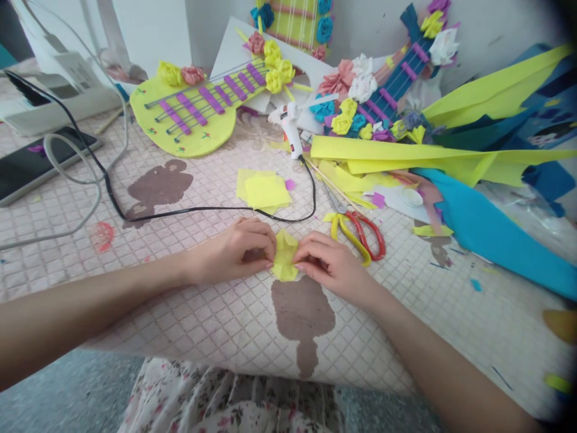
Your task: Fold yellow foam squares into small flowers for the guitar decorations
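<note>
Between my two hands is a small piece of thin yellow paper [285, 257], creased and held by its opposite sides. My left hand [247, 249] pinches its left edge between thumb and fingers. The right edge is pinched the same way by my right hand [331, 264]. Just beyond them lies a stack of yellow paper squares [265, 191]. Scissors [360, 234] with red and yellow handles rest to the right, close to my right hand. A white glue gun [288, 127] lies farther back.
A black cord [193, 209] runs across the patterned tablecloth [202, 313] beyond my hands. A yellow paper guitar [193, 123] and a blue one [396, 84] with paper flowers stand at the back. Blue paper [500, 228] spreads at right; a phone [40, 162] lies at left.
</note>
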The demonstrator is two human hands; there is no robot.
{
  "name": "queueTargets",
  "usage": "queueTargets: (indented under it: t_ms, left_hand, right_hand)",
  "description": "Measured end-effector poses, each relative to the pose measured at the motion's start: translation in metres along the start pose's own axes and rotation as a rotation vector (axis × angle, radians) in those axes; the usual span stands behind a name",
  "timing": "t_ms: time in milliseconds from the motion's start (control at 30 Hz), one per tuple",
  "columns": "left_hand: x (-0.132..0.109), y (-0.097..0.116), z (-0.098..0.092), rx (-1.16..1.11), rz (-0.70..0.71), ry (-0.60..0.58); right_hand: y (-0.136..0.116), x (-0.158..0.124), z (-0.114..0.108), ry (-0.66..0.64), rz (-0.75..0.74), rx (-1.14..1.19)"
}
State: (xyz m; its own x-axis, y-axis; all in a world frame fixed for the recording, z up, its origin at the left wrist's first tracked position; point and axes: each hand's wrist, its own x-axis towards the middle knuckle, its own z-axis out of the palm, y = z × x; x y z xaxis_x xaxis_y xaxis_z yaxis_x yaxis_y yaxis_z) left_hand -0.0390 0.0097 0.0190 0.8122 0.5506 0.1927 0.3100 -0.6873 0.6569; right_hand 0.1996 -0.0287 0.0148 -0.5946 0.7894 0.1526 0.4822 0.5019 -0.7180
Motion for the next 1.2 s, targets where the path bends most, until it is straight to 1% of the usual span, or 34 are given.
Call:
queueTargets:
  t_ms: [100,233,467,633,733,833,967,1200]
  left_hand:
    - [0.000,0.002,0.004,-0.004,-0.033,0.023]
    - [-0.002,0.005,0.010,0.013,-0.082,0.065]
    - [-0.007,0.007,0.010,-0.004,-0.101,0.030]
    - [-0.003,0.010,0.015,0.005,-0.149,0.109]
    - [-0.001,0.013,0.021,0.038,-0.178,0.170]
    - [0.000,0.014,0.024,0.074,-0.203,0.206]
    - [0.000,0.014,0.026,0.108,-0.208,0.219]
    - [0.000,0.013,0.028,0.160,-0.213,0.202]
  right_hand:
    - [-0.003,0.000,0.004,0.036,0.082,-0.013]
    - [-0.005,0.001,0.006,0.061,0.122,-0.031]
    - [-0.004,0.001,0.004,0.056,0.120,-0.024]
    - [-0.005,0.002,0.005,0.075,0.108,-0.040]
    - [-0.005,0.003,0.008,0.094,0.119,-0.064]
    - [-0.005,0.003,0.013,0.115,0.126,-0.095]
    - [-0.006,0.003,0.015,0.133,0.132,-0.114]
    - [-0.005,0.003,0.016,0.135,0.145,-0.131]
